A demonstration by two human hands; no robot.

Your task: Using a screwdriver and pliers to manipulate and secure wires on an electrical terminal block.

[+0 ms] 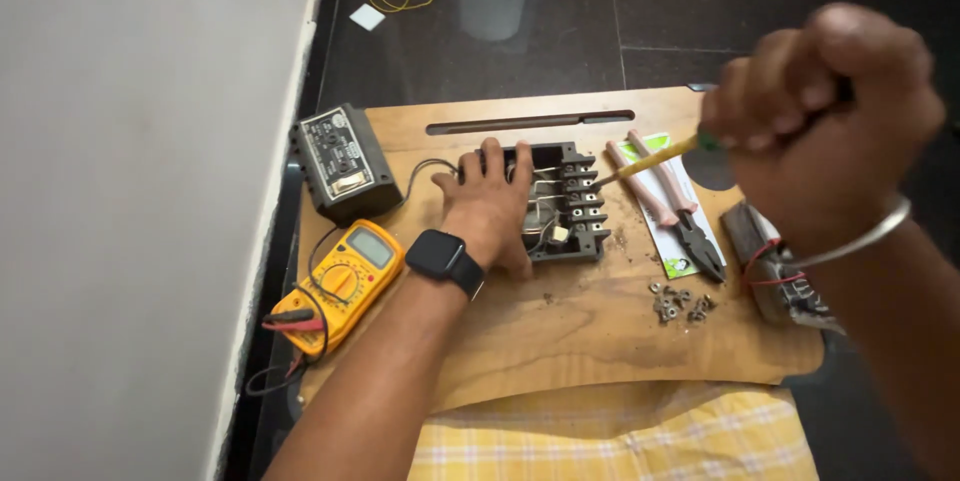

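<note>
Black plastic forms the open housing of an electrical unit point(565, 203) that sits near the middle of a wooden tabletop point(600, 326), its inside showing a column of metal terminal blocks and thin wires. The left hand point(490, 203), with a dark smartwatch point(447, 260) on the wrist, lies flat with fingers spread, pressing down on the housing's left side. The right hand point(825, 106), wearing a metal bangle, is closed in a fist around the handle of a yellow-shafted screwdriver point(648, 161), whose tip reaches the terminals. Pink-handled pliers point(668, 203) lie just right of the housing, on a white and green card. A small pile of screws and nuts point(680, 303) rests near the pliers' jaws. A yellow multimeter point(345, 283) and a black lid point(337, 161) lie at the left.
</note>
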